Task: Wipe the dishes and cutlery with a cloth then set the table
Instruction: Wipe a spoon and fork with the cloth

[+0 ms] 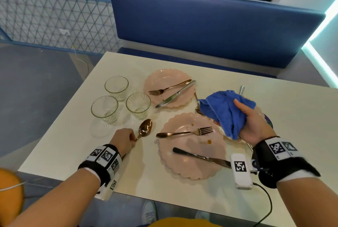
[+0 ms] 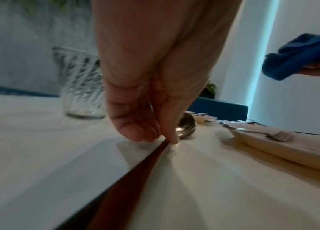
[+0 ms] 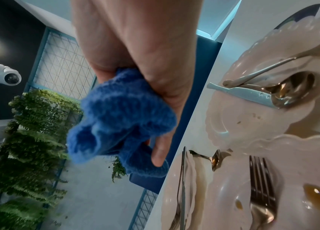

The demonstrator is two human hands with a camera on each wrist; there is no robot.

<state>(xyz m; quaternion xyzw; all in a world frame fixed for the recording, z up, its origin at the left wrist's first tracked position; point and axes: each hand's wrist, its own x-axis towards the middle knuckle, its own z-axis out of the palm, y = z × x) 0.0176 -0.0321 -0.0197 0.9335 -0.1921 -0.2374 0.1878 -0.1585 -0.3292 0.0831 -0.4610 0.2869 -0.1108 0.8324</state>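
Observation:
My left hand [image 1: 128, 139] pinches the handle of a copper spoon [image 1: 145, 128] on the white table [image 1: 73, 135], left of the near pink plate [image 1: 182, 164]; the left wrist view shows the fingertips [image 2: 171, 140] on the handle and the spoon bowl [image 2: 187, 126] behind them. My right hand [image 1: 254, 122] holds a bunched blue cloth [image 1: 225, 111] in the air above a third pink plate [image 3: 253, 109]. The near plate, stained, carries a fork [image 1: 184, 132] and a knife [image 1: 201, 157]. The far pink plate [image 1: 166, 76] holds another fork [image 1: 170, 87] and knife [image 1: 175, 95].
Three clear glasses [image 1: 117, 85], [image 1: 105, 108], [image 1: 138, 105] stand at the table's left. Another spoon [image 1: 197, 104] lies between the plates, partly under the cloth. A blue bench [image 1: 210, 25] runs behind the table. A white tagged device [image 1: 240, 171] hangs by my right wrist.

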